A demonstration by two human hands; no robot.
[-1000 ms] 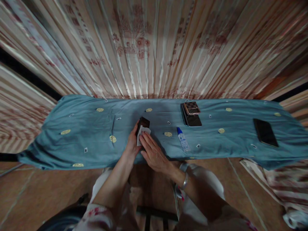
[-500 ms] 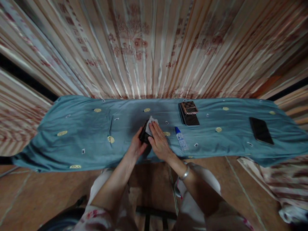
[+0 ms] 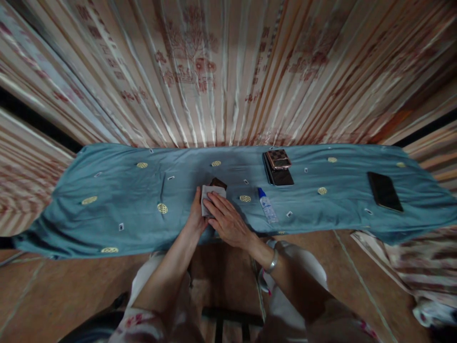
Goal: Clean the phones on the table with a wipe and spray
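Note:
Over the middle of the bench, my left hand (image 3: 197,212) grips a dark, flat phone-like object (image 3: 218,182) from its left side. Only its upper end shows; a light grey wiping cloth (image 3: 207,194) covers most of the rest, so its exact kind is unclear. My right hand (image 3: 229,221) lies over the cloth with its fingers together, pressing it onto the object. To the right of my hands, a clear bottle with a blue cap (image 3: 267,206) lies on the blue-green bedsheet (image 3: 135,195).
Farther back to the right is a stack of dark phones (image 3: 280,177), the top one with a checkered back. Another black phone (image 3: 385,192) lies near the right end. A pleated, patterned curtain (image 3: 228,81) hangs right behind the covered surface.
The cloth has moved down and left over the dark object and now lies spread flatter. My right hand has shifted left with it, and the object's upper end now shows.

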